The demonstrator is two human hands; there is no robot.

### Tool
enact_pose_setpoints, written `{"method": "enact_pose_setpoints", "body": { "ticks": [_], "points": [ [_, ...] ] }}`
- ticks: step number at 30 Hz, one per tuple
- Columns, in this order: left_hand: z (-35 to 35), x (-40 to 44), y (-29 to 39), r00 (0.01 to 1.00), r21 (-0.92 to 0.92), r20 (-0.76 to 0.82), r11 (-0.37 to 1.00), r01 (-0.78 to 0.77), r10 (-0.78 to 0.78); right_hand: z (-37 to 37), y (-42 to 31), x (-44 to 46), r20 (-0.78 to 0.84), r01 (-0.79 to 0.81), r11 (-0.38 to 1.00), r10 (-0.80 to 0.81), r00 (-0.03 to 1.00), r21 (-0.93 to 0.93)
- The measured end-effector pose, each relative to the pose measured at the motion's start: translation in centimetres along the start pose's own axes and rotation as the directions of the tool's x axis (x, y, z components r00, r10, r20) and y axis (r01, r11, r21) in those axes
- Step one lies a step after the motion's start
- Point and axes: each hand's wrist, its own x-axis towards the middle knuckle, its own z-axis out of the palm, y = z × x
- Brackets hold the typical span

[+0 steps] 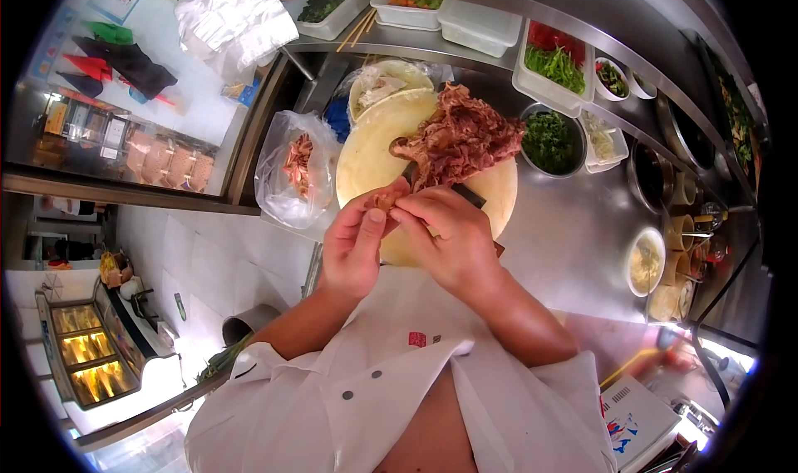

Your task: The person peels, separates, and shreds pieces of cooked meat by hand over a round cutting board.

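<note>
Over the near edge of a round cutting board (366,161), my two hands meet fingertip to fingertip. My left hand (353,244) is closed around a small brownish piece of meat (385,200). With thumb and fingers, my right hand (453,234) pinches the same piece from the other side. Just beyond my hands, a large heap of cooked reddish-brown meat (470,132) lies on the board. A dark flat blade-like thing (470,195) shows partly from under the meat and my right hand; the rest of it is hidden.
Left of the board sits a clear plastic bag (274,169) with meat pieces. Behind is a tub (391,78). To the right stand a metal bowl of chopped greens (550,140) and a white bowl (646,261). A steel shelf (490,53) with vegetable containers overhangs the back.
</note>
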Motion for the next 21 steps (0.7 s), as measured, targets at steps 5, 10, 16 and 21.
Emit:
{"method": "enact_pose_setpoints", "body": {
  "ticks": [5,10,16,21],
  "points": [
    [-0.3,-0.4,-0.2,1.000,0.169,0.021,0.985,-0.015,0.011,0.3,-0.3,-0.3,0.022,-0.064,0.997,0.065,0.998,-0.029],
    [0.4,-0.7,0.6,0.997,0.272,0.041,0.960,-0.072,0.063,1.1,-0.3,-0.6,-0.030,-0.032,0.995,0.030,0.999,-0.092],
    [0.6,-1.1,0.1,0.999,0.329,-0.011,0.944,-0.038,0.044,1.4,0.4,-1.0,-0.042,0.037,0.989,-0.043,0.998,-0.143],
    [0.3,-1.0,-0.3,0.999,0.367,-0.045,0.930,0.002,0.016,1.9,1.0,-1.2,-0.002,0.061,0.974,-0.063,0.998,-0.216]
  ]
}}
